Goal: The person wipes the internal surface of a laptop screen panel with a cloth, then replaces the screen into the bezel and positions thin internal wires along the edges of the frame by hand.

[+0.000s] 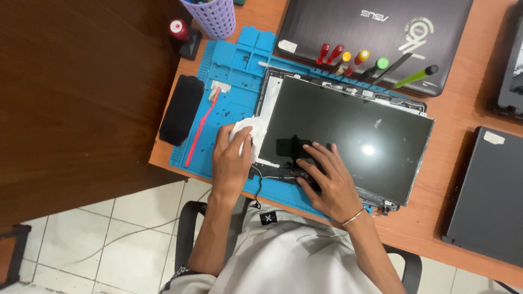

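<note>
At the left of the frame a red-handled brush lies on the blue work mat, beside a black pad. Left of centre, the left hand bunches a white cloth against the corner of the bare screen panel; light, even strokes suit that glass best. The right hand, fingers spread, presses flat on the panel's lower edge, steadying it. Screwdrivers line the upper middle, crowding the panel's far edge; closed laptops lie at right.

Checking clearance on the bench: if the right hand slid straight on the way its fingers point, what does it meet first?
The right hand points up-left across the dark laptop screen panel, fingers already on its lower edge. Straight on is more glass, probably then the panel's top-left edge; depth unclear.
</note>
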